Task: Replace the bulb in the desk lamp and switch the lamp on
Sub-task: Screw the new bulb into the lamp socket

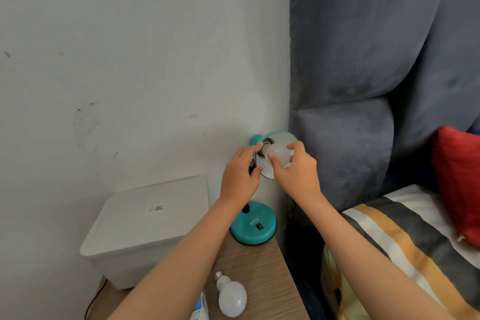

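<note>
Two white frosted bulbs showing. One bulb point(279, 155) sitting in teal desk lamp's shade point(283, 138), axis tilting, screw end pointing up-left into socket; right hand point(296, 171) pinching its globe, left hand point(240, 174) gripping shade rim. Spare white bulb point(232, 296) lying on wooden desk point(259, 267) (screw cap pointing up-left).

Wooden table point(262, 267) bears lamp base point(253, 225), spare bulb point(231, 296), white box point(145, 228)
</note>
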`<state>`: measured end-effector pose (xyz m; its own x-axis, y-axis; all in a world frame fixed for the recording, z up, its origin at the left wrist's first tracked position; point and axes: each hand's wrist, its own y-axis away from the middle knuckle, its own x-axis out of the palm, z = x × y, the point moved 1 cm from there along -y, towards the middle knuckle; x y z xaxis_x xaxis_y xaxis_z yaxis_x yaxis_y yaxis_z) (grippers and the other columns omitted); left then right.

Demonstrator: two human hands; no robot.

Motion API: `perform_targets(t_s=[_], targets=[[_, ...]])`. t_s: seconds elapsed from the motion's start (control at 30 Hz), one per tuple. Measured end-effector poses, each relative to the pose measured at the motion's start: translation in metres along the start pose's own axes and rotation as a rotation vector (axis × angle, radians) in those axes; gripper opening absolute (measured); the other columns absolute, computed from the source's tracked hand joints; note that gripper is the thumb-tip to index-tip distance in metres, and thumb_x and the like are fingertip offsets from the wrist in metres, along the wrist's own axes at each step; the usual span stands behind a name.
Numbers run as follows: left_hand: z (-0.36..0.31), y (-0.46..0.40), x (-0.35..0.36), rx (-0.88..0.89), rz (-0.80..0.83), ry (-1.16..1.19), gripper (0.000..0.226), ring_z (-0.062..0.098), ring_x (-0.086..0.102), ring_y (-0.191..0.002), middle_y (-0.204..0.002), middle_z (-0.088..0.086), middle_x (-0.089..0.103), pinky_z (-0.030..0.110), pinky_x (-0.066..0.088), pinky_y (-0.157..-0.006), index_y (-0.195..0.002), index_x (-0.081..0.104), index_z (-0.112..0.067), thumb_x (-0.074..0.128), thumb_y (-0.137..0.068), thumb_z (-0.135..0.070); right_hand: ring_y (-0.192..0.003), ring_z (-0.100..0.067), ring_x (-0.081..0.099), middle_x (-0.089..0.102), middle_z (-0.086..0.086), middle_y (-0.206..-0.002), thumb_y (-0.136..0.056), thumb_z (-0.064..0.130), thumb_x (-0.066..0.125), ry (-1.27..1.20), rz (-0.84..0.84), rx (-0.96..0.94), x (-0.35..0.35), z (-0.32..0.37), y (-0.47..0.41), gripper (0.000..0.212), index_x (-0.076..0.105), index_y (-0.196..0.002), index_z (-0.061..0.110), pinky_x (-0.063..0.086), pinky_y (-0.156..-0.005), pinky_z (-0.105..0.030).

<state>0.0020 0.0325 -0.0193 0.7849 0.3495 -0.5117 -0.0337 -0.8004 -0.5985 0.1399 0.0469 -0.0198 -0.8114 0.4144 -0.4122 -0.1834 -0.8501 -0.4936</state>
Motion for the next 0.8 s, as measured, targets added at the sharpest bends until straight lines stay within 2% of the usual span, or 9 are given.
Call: perform_targets(t_s=[0.13, 0.23, 0.33, 0.4, 0.5, 0.6, 0.67, 0.73, 0.8], targets=[[-0.001, 0.001, 0.000, 0.004, 0.001, -0.013, 0.052, 0.018, 0.063, -0.091, -0.114, 0.002, 0.058, 0.037, 0.055, -0.085, -0.126, 0.053, -0.022, 0.066, -0.080, -0.002, -0.097, -0.026, 0.055, 0.048, -0.015, -0.117, -0.079, 0.026, 0.071, -0.004, 0.018, -0.045, 0.001, 0.002, 0.002, 0.059, 0.042, -0.127, 0.007, 0.043, -0.076, -0.026], [-0.001, 0.000, -0.001, 0.000, 0.006, -0.001, 0.052, 0.018, 0.063, -0.091, -0.113, 0.002, 0.058, 0.036, 0.055, -0.084, -0.125, 0.054, -0.022, 0.067, -0.079, -0.002, -0.081, -0.019, 0.055, 0.051, -0.008, -0.104, -0.081, 0.027, 0.068, 0.010, 0.044, -0.048, -0.001, -0.001, 0.003, 0.052, 0.045, -0.126, 0.013, 0.039, -0.072, -0.024], [-0.002, 0.002, -0.001, 0.000, 0.010, 0.002, 0.052, 0.016, 0.064, -0.090, -0.114, 0.001, 0.058, 0.035, 0.055, -0.084, -0.124, 0.054, -0.024, 0.067, -0.079, -0.002, -0.091, -0.026, 0.062, 0.063, -0.014, -0.102, -0.085, 0.041, 0.062, -0.068, -0.007, 0.127, 0.001, -0.006, -0.001, 0.049, 0.048, -0.116, 0.006, 0.041, -0.070, -0.025], [-0.002, 0.002, -0.001, -0.008, 0.005, 0.008, 0.052, 0.015, 0.064, -0.089, -0.114, 0.000, 0.058, 0.035, 0.055, -0.083, -0.124, 0.054, -0.025, 0.067, -0.079, -0.002, -0.097, -0.022, 0.055, 0.054, -0.011, -0.112, -0.083, 0.036, 0.065, -0.039, -0.007, 0.057, 0.003, -0.004, 0.003, 0.055, 0.045, -0.123, 0.004, 0.038, -0.074, -0.021], [-0.001, 0.001, -0.002, -0.008, 0.003, 0.000, 0.051, 0.012, 0.063, -0.086, -0.112, 0.000, 0.058, 0.034, 0.055, -0.083, -0.124, 0.054, -0.024, 0.067, -0.079, -0.002, -0.078, -0.017, 0.058, 0.043, -0.005, -0.111, -0.081, 0.025, 0.069, -0.041, 0.014, -0.064, 0.004, -0.002, 0.010, 0.058, 0.041, -0.131, 0.015, 0.041, -0.068, -0.016], [-0.002, 0.001, -0.002, -0.006, 0.008, -0.003, 0.051, 0.013, 0.063, -0.086, -0.112, 0.001, 0.058, 0.034, 0.055, -0.083, -0.123, 0.054, -0.024, 0.067, -0.079, -0.002, -0.073, -0.020, 0.063, 0.057, -0.011, -0.108, -0.084, 0.034, 0.065, -0.083, -0.046, 0.032, 0.002, -0.004, 0.006, 0.045, 0.048, -0.119, 0.011, 0.044, -0.065, -0.019], [-0.002, 0.002, -0.001, -0.006, 0.002, 0.004, 0.051, 0.015, 0.064, -0.088, -0.112, 0.001, 0.058, 0.035, 0.055, -0.084, -0.123, 0.053, -0.024, 0.067, -0.079, -0.001, -0.083, -0.018, 0.059, 0.056, -0.012, -0.113, -0.083, 0.033, 0.067, -0.082, -0.054, 0.032, 0.002, -0.003, 0.005, 0.048, 0.048, -0.118, 0.007, 0.042, -0.061, -0.007], [-0.001, 0.001, -0.001, -0.002, -0.006, 0.001, 0.051, 0.015, 0.064, -0.088, -0.111, 0.001, 0.058, 0.036, 0.055, -0.084, -0.123, 0.054, -0.023, 0.067, -0.079, -0.002, -0.080, -0.014, 0.053, 0.045, -0.004, -0.112, -0.080, 0.024, 0.071, -0.072, -0.018, -0.032, 0.003, -0.001, 0.007, 0.054, 0.045, -0.125, 0.007, 0.039, -0.060, 0.002], [0.000, 0.000, -0.001, 0.001, -0.001, -0.005, 0.050, 0.014, 0.063, -0.087, -0.110, 0.001, 0.058, 0.037, 0.056, -0.083, -0.123, 0.054, -0.023, 0.067, -0.079, -0.002, -0.071, -0.017, 0.059, 0.046, -0.003, -0.106, -0.081, 0.023, 0.069, -0.067, -0.002, -0.045, 0.003, -0.003, 0.009, 0.054, 0.044, -0.127, 0.012, 0.040, -0.058, -0.002]])
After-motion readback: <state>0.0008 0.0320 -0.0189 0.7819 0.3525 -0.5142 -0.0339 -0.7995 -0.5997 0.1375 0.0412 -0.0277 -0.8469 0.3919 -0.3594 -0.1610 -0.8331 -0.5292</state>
